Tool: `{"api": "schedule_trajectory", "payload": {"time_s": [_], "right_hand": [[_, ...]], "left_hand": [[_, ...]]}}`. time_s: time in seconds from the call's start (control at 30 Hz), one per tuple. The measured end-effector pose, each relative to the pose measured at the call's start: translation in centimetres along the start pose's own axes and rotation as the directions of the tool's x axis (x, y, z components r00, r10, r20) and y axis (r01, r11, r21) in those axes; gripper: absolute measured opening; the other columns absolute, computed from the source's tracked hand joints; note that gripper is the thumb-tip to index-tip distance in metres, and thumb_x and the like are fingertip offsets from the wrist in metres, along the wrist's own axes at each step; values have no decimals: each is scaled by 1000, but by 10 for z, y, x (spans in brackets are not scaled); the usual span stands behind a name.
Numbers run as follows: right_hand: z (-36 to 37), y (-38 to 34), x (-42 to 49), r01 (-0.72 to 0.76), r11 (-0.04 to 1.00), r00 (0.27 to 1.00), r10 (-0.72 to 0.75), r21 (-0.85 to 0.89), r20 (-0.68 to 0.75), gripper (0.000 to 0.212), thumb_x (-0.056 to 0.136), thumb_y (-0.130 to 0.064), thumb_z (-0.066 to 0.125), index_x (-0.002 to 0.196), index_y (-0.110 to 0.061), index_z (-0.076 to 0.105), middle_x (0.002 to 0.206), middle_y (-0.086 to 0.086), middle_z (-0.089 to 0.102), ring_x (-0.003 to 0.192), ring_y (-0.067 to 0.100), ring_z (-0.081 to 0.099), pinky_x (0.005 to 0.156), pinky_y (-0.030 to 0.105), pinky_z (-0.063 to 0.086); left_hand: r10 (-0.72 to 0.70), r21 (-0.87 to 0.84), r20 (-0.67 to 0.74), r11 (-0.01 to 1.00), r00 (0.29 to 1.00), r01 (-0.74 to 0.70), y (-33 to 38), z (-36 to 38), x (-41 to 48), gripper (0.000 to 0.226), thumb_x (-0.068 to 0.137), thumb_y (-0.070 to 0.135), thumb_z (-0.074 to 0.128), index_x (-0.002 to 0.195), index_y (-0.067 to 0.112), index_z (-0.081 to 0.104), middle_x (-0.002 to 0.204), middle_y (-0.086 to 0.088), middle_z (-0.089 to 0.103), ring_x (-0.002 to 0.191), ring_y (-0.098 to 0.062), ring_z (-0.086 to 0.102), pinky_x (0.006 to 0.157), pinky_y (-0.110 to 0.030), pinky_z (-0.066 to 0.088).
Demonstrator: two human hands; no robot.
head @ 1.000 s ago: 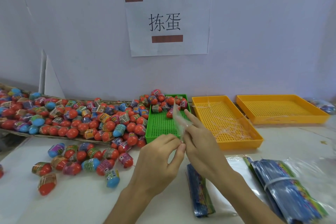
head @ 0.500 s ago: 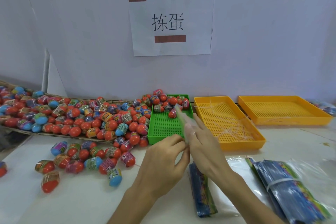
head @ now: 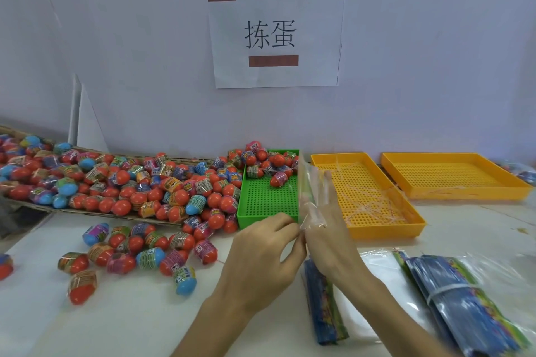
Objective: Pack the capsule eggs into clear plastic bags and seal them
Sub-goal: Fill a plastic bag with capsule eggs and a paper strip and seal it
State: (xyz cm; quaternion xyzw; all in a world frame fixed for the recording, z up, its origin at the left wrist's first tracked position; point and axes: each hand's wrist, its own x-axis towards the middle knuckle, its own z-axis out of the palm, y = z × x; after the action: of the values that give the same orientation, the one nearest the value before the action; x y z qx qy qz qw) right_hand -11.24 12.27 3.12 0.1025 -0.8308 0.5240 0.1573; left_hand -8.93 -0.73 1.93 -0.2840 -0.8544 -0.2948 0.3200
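While both hands met over the middle of the table [head: 145, 324], they worked on one clear plastic bag [head: 309, 191] that stood upright in front of the green tray [head: 268, 203]. The left hand [head: 261, 258] pinched the bag's lower edge between thumb and curled fingertips. The right hand [head: 330, 229] lay against the bag's right side with its fingers stretched upward along the film, some of them seen through the plastic; whether its thumb gripped the bag could not be told. No egg could be seen in the bag.

Capsule eggs [head: 116, 180], mostly red with some blue, lay heaped on a flat cardboard sheet [head: 95, 213] along the table's left rear edge, and the heap spilled into the far end of the green tray. More loose eggs [head: 139, 255] were scattered on the table near its left edge, in front of the cardboard. Just right of the green tray sat an orange tray [head: 383, 229] holding thin clear strips, and a second orange tray [head: 452, 177] sat beside it toward the right rear corner. Near the front right edge lay a banded stack of blue printed bags [head: 464, 307], and a smaller bundle of blue bags [head: 324, 298] lay just under the right wrist. A paper sign [head: 275, 35] hung on the wall behind.
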Motion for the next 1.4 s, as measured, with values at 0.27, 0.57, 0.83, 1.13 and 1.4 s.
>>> {"api": "schedule_trajectory", "payload": {"time_s": [0.27,0.57,0.83,1.13,1.4], "right_hand": [[-10,9,5,172,951,980,-193,-258,-57,64,105,-24,45,157,-44,15,165,-24,2,153,2,9,121,33,27],[-2,1,-1,297,915,955,-287,-271,76,65,102,-22,55,159,-30,24,166,-11,14,150,8,21,117,39,36],[16,6,-15,561,721,823,-430,-408,372,58,90,-39,59,146,-40,45,164,-12,25,150,7,16,120,27,10],[2,-1,-12,561,768,827,-539,-310,161,45,83,-37,67,128,-34,66,148,-12,50,141,10,37,117,26,18],[-14,-3,54,121,929,993,-111,-350,48,24,90,-18,68,111,-28,68,111,-10,62,93,10,60,85,29,51]], "left_hand": [[-88,-88,28,992,996,90,-7,4,-2,26,96,30,54,76,21,68,79,14,58,72,-5,54,58,-24,43],[-573,-810,310,259,759,527,-7,-11,11,70,83,74,46,120,20,68,110,-6,76,100,-27,72,85,-40,57],[-644,-863,486,-249,590,439,-9,-17,11,41,96,43,58,117,12,73,118,-17,72,109,-27,71,79,-36,60],[-760,-897,442,-355,476,265,-25,-33,18,50,102,37,49,138,4,53,122,-16,70,102,-28,73,78,-39,57],[-761,-886,460,-432,458,171,-35,-37,19,53,101,40,50,135,0,56,109,-12,71,94,-26,74,84,-39,53]]}}
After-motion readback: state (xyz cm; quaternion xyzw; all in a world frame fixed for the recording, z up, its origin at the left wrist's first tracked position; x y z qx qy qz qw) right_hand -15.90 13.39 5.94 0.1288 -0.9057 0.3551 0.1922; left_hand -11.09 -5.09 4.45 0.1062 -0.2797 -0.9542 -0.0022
